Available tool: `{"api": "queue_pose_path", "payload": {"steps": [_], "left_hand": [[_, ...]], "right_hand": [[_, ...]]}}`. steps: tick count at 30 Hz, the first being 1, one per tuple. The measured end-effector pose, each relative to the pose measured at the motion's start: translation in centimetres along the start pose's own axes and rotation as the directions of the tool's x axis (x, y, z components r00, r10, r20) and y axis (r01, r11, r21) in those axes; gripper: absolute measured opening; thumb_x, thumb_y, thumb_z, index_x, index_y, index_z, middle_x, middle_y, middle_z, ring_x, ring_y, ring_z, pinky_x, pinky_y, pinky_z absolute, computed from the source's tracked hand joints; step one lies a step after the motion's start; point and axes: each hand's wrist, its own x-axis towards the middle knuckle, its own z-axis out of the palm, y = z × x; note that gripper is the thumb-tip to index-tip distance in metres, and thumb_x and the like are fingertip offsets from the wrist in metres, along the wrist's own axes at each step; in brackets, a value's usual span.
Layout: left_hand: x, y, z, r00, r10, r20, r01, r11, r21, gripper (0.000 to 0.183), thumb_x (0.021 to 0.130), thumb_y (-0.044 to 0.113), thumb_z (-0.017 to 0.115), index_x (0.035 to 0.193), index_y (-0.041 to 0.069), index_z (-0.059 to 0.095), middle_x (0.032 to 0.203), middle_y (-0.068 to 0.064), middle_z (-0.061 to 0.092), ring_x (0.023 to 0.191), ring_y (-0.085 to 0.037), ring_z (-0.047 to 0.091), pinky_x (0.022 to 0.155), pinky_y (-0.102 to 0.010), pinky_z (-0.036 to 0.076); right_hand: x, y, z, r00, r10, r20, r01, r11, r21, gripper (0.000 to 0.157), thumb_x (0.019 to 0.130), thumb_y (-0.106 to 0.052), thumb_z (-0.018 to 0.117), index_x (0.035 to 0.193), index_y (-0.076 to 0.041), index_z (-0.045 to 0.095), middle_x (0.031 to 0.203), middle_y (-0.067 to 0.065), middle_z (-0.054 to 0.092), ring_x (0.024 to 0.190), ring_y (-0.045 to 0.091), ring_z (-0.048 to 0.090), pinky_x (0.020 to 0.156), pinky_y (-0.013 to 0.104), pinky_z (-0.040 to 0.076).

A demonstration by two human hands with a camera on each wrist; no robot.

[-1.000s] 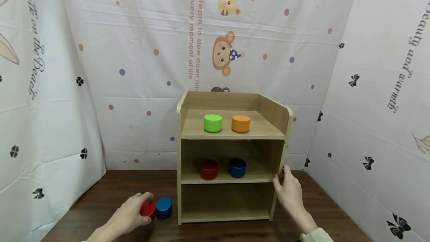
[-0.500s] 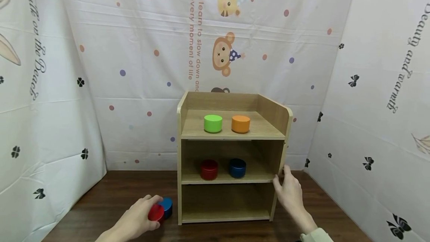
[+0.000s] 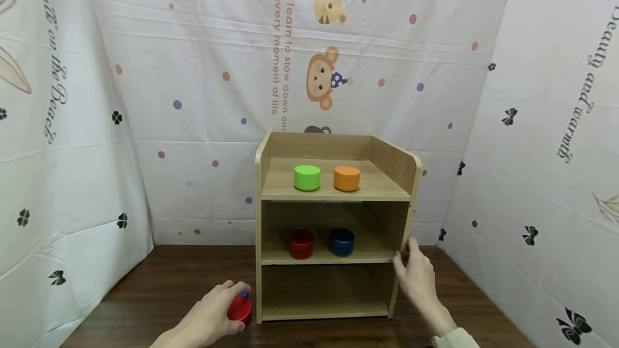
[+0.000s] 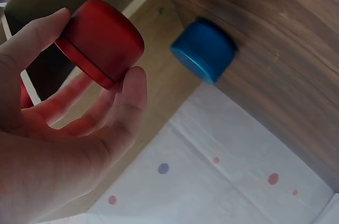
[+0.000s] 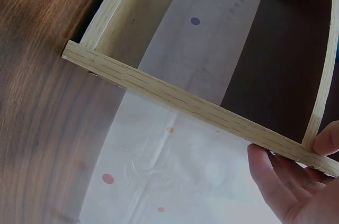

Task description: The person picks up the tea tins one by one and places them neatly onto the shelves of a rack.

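Observation:
My left hand point(image 3: 205, 317) pinches a small red round tin point(image 3: 240, 310) between thumb and fingers, just left of a wooden shelf unit point(image 3: 333, 198). In the left wrist view this red tin point(image 4: 101, 41) is tilted and held clear of a blue round tin point(image 4: 204, 50), which stands on the dark wooden table. From the head, the blue tin is mostly hidden behind the red tin and my fingers. My right hand point(image 3: 419, 278) grips the front edge of the unit's right side panel. The right wrist view puts the thumb point(image 5: 327, 139) inside and fingers outside that panel point(image 5: 175, 97).
A green tin point(image 3: 307, 178) and an orange tin point(image 3: 346, 179) stand on the unit's top. Another red tin point(image 3: 301, 244) and another blue tin point(image 3: 342, 242) sit on the middle shelf. Below lies the bottom shelf point(image 3: 324, 299). Printed white cloth point(image 3: 203, 176) hangs around the table.
My left hand has moved right, carrying the red tin toward the shelf unit and in front of the blue tin on the table. My right hand has kept its place on the panel.

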Motion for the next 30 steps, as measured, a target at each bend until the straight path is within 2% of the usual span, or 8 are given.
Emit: {"api": "queue_pose_path", "payload": {"steps": [10,18,30], "left_hand": [[0.5,1.5,0.7,0.998,0.065,0.009,-0.065,0.998,0.004,0.052,0.066,0.021,0.082,0.113,0.016,0.061,0.096,0.003,0.058,0.081,-0.010,0.053,0.057,-0.024,0.044],[1.2,2.7,1.3,0.996,0.077,0.047,-0.075,0.996,-0.041,0.053,0.069,0.023,0.081,0.117,0.015,0.060,0.101,0.000,0.059,0.084,-0.014,0.054,0.058,-0.025,0.047],[2.4,4.3,2.2,0.993,0.093,0.073,-0.087,0.993,-0.073,0.051,0.072,0.026,0.080,0.118,0.016,0.061,0.097,0.003,0.058,0.079,-0.009,0.050,0.057,-0.023,0.043]], "right_hand": [[0.0,0.2,0.2,1.000,0.003,0.005,-0.003,1.000,0.001,0.020,0.085,-0.002,0.059,0.103,0.001,0.051,0.073,0.016,0.064,0.051,0.017,0.047,0.047,0.030,0.034],[0.0,0.2,0.3,1.000,0.008,0.007,-0.008,1.000,0.003,0.020,0.085,-0.002,0.059,0.104,0.001,0.052,0.075,0.017,0.065,0.052,0.017,0.046,0.047,0.030,0.034],[0.0,0.2,0.3,1.000,0.007,-0.007,-0.007,1.000,0.003,0.019,0.085,-0.002,0.060,0.101,0.000,0.052,0.074,0.016,0.065,0.052,0.018,0.047,0.047,0.031,0.034]]}}
